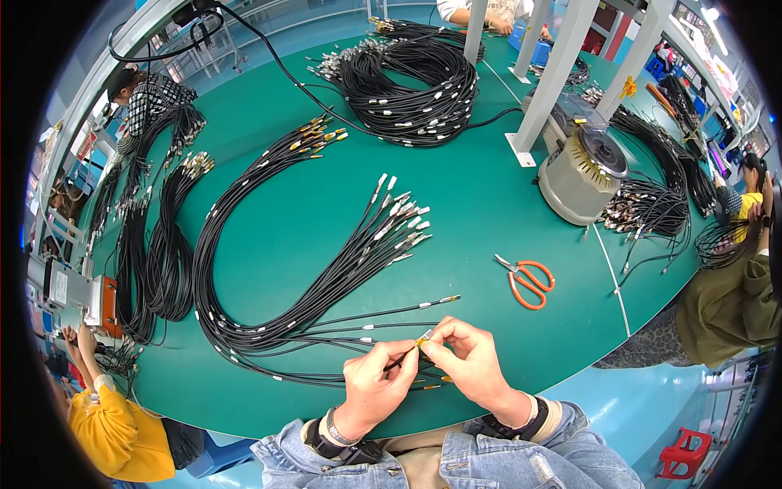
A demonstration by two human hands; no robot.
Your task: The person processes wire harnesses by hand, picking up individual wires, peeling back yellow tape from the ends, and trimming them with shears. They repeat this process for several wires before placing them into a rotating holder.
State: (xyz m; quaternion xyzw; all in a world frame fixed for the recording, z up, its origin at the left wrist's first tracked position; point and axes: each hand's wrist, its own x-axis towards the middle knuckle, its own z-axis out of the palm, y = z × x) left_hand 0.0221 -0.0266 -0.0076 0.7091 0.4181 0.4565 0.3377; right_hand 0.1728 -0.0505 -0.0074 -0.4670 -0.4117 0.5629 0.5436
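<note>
My left hand pinches a thin black cable near its end, close to the table's front edge. Against it, my right hand has thumb and forefinger closed on the cable's tip, where a small yellow and silver-white end piece shows between the fingers. Whether that piece is a label or a connector I cannot tell. Several loose cables run from under my hands into a long curved bundle of black cables with white tags. Its white-tipped ends fan out beyond my left hand; yellow-tipped ends lie farther back.
Orange-handled scissors lie on the green table, right of my hands. A beige machine stands beside grey posts. Coiled cables lie at the back, more bundles at left. Other people work around the table.
</note>
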